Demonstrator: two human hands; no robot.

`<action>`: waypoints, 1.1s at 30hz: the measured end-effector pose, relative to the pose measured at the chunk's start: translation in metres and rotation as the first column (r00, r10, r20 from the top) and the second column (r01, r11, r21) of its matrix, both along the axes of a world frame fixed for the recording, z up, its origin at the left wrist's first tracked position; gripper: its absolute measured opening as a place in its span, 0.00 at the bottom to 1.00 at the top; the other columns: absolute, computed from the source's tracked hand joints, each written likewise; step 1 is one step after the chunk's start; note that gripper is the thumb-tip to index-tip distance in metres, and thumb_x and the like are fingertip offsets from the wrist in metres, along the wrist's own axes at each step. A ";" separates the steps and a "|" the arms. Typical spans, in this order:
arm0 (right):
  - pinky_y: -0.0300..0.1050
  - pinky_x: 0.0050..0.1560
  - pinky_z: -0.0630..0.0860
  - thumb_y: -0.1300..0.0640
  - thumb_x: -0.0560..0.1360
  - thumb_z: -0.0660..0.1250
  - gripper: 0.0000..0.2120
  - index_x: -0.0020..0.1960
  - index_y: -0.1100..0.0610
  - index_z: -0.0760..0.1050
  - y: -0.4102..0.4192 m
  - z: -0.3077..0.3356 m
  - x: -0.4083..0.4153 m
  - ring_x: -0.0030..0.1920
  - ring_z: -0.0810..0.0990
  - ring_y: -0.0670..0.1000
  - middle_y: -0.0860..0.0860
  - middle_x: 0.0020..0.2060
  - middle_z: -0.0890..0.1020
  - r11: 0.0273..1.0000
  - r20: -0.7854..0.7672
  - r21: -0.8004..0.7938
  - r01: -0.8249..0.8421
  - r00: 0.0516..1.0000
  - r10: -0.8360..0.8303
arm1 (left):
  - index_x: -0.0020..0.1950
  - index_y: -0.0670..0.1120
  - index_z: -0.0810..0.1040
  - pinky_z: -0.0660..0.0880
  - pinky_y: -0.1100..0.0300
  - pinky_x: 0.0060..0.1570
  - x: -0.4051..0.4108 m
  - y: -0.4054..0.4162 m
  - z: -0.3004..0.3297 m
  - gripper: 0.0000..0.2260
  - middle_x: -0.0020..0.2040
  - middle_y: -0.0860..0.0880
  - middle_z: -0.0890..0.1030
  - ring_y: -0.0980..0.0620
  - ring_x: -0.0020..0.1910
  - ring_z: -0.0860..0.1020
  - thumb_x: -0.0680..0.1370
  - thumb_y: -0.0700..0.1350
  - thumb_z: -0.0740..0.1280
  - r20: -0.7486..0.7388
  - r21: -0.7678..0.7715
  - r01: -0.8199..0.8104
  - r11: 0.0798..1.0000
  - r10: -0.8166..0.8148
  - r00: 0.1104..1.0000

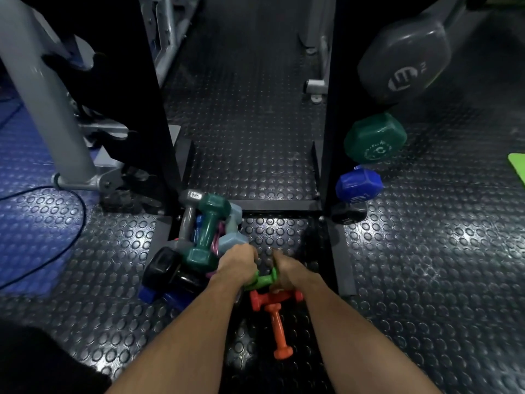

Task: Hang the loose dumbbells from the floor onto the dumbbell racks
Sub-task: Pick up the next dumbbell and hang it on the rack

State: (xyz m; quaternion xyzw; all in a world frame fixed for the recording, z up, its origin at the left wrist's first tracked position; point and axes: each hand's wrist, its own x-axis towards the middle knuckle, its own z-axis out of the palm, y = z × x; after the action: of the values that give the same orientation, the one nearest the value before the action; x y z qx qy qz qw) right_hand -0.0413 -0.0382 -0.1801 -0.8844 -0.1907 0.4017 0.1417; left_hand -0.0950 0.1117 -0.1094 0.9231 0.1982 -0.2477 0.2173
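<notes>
Both hands met low over the studded floor (412,265): left hand (237,264) and right hand (287,273) each curled round the green dumbbell (262,280), above orange dumbbells (277,317), beside the rack (331,109)

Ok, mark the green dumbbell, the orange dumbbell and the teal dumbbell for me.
green dumbbell (264,280), head view, on its handle between the hands.
orange dumbbell (277,327), head view, on its handle.
teal dumbbell (207,230), head view, on its handle.

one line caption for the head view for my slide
Both hands, left and right, grip a green dumbbell beside a floor pile below the rack.
</notes>
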 end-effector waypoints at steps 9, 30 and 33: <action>0.42 0.43 0.79 0.43 0.67 0.77 0.24 0.61 0.43 0.78 -0.019 0.045 0.004 0.51 0.82 0.50 0.49 0.56 0.82 0.995 -0.156 0.102 0.000 0.988 0.017 | 0.58 0.53 0.83 0.79 0.51 0.61 0.001 -0.003 0.005 0.14 0.61 0.48 0.84 0.46 0.59 0.82 0.77 0.40 0.66 0.025 -0.086 -0.130 0.988 0.132 0.991; 0.43 0.31 0.77 0.53 0.69 0.77 0.16 0.50 0.62 0.78 -0.091 0.213 0.069 0.35 0.81 0.48 0.51 0.38 0.81 0.879 -0.201 0.336 0.338 0.938 -0.283 | 0.56 0.40 0.81 0.81 0.51 0.43 0.026 -0.046 0.053 0.19 0.52 0.38 0.86 0.43 0.44 0.83 0.82 0.56 0.68 -0.276 -0.796 -0.500 0.340 0.531 0.801; 0.40 0.31 0.76 0.59 0.72 0.78 0.16 0.55 0.65 0.78 -0.101 0.228 0.070 0.34 0.81 0.47 0.51 0.37 0.82 0.811 -0.239 0.418 0.409 0.911 -0.336 | 0.56 0.37 0.82 0.79 0.47 0.47 0.038 -0.044 0.056 0.19 0.52 0.34 0.86 0.41 0.42 0.83 0.79 0.54 0.72 -0.210 -0.827 -0.471 0.307 0.607 0.766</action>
State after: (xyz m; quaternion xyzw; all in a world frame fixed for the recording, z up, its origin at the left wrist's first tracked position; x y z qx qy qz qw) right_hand 0.0284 -0.1397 0.0477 -0.8119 -0.0910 0.3763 0.4369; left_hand -0.0574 0.0677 -0.0531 0.5893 0.3332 -0.1576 0.7190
